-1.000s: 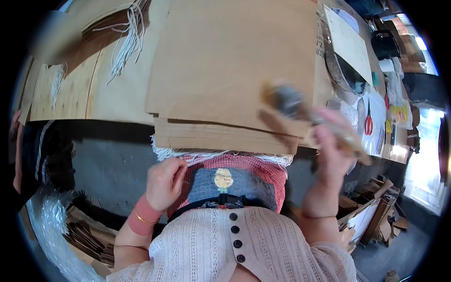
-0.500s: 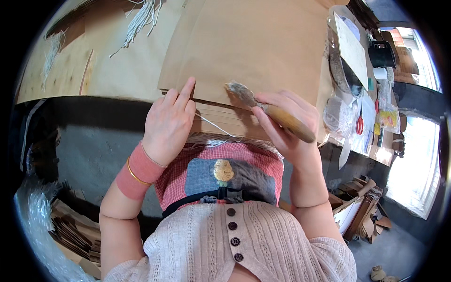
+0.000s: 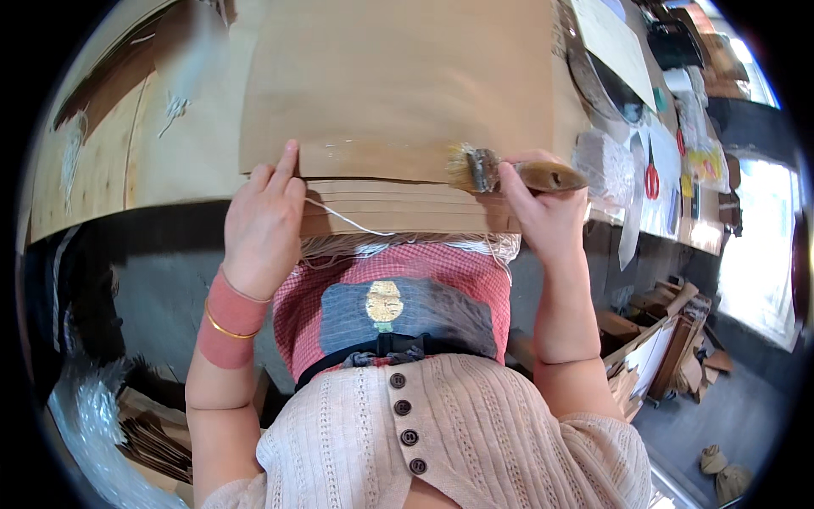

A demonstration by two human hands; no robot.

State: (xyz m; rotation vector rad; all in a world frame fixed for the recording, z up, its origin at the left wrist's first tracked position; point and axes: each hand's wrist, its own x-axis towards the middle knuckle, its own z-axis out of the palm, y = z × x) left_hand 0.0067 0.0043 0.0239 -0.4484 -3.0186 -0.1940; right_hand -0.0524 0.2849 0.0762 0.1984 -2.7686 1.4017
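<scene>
Head view: looking down over stacked brown paper sheets point(image 3: 398, 85) at the near edge of the counter point(image 3: 102, 178).
Left hand point(image 3: 263, 225): flat, fingers together and stretched, pressing down the near left corner of the top sheet; holding nothing.
Right hand point(image 3: 543, 212): closed around the wooden handle of a flat paintbrush point(image 3: 509, 170), bristles touching the sheet's near edge.
Stack: lower sheets stepped out toward the body, edges showing as a fan point(image 3: 407, 208).
Progress (judged): glossy wet strip point(image 3: 373, 157) along the near edge left of the bristles, so likely coated; stepped sheets beneath look dry, probably not yet brushed.
String point(image 3: 348, 220): white, lying loose across the stepped edges.
Surroundings: red-handled scissors point(image 3: 651, 174) and papers at right, well apart.
Obstruction: none seen near the brush.
</scene>
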